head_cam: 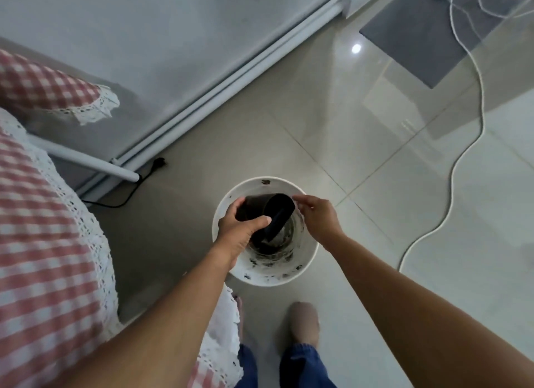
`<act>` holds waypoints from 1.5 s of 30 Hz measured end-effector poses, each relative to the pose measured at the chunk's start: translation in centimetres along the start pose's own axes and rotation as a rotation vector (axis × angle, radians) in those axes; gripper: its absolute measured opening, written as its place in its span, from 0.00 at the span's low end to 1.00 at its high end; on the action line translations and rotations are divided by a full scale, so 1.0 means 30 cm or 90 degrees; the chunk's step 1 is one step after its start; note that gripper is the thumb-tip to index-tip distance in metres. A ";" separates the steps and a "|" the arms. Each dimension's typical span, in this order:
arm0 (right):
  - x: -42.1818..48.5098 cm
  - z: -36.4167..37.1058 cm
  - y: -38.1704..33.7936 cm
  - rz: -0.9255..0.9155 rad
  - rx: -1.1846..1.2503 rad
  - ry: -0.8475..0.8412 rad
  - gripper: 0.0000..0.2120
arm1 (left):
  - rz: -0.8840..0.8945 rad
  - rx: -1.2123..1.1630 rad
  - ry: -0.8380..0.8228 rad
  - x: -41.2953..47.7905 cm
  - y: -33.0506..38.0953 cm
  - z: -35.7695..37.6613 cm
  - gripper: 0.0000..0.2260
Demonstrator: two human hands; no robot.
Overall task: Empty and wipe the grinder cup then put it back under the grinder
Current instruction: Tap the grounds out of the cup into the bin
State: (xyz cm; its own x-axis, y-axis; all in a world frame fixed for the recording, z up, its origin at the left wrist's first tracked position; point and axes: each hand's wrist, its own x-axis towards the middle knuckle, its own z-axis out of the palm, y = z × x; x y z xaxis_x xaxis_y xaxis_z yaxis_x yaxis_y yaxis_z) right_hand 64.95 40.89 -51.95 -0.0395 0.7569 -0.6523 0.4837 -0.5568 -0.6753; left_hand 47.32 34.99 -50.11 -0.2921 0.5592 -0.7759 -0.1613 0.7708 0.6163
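Quick count: two hands, left hand (237, 231) and right hand (316, 217). One dark cup (255, 207) in the left one's grip, one white bin (277, 280) below both. One foot (304, 321) behind them (but two blue trouser legs (306, 367)). Past the left hand: two checked cloths, small cloth (43, 84) and big cloth (43, 243), plus one black cord (135, 191). Beyond the right hand: one long white cable (450, 185), one grey mat (413, 37).

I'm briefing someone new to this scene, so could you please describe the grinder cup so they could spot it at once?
Look for the round white bin on the tiled floor, just ahead of the person's foot. Above its opening, the left hand grips the grinder cup, tilted over. It is the only dark, cylindrical thing against the stained white bin.
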 end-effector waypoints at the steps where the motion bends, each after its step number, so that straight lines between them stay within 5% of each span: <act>1: 0.001 0.003 0.021 -0.025 -0.059 0.029 0.16 | 0.007 0.016 0.014 0.009 -0.016 0.002 0.43; 11: 0.029 0.027 0.199 -0.084 -0.318 0.041 0.29 | 0.125 0.186 0.128 0.051 -0.103 0.058 0.39; 21: 0.066 0.034 0.304 -0.088 -0.283 0.084 0.30 | 0.417 0.481 0.293 0.049 -0.185 0.089 0.44; 33: 0.091 0.041 0.328 -0.098 -0.284 0.084 0.31 | 0.652 0.724 0.320 0.051 -0.229 0.036 0.46; 42: 0.094 0.056 0.333 -0.092 -0.284 0.091 0.32 | 0.723 0.734 0.341 0.055 -0.240 0.017 0.46; 45: 0.092 0.050 0.320 -0.078 -0.291 0.090 0.33 | 0.650 0.708 0.359 0.051 -0.218 0.023 0.47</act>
State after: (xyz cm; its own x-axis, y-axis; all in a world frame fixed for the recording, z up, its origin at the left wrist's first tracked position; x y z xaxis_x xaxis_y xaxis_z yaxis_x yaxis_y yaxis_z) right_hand 68.18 37.14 -60.74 -0.0169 0.8639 -0.5033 0.8186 -0.2771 -0.5032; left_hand 48.58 31.03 -55.42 -0.1761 0.9680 0.1785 0.9651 0.1341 0.2249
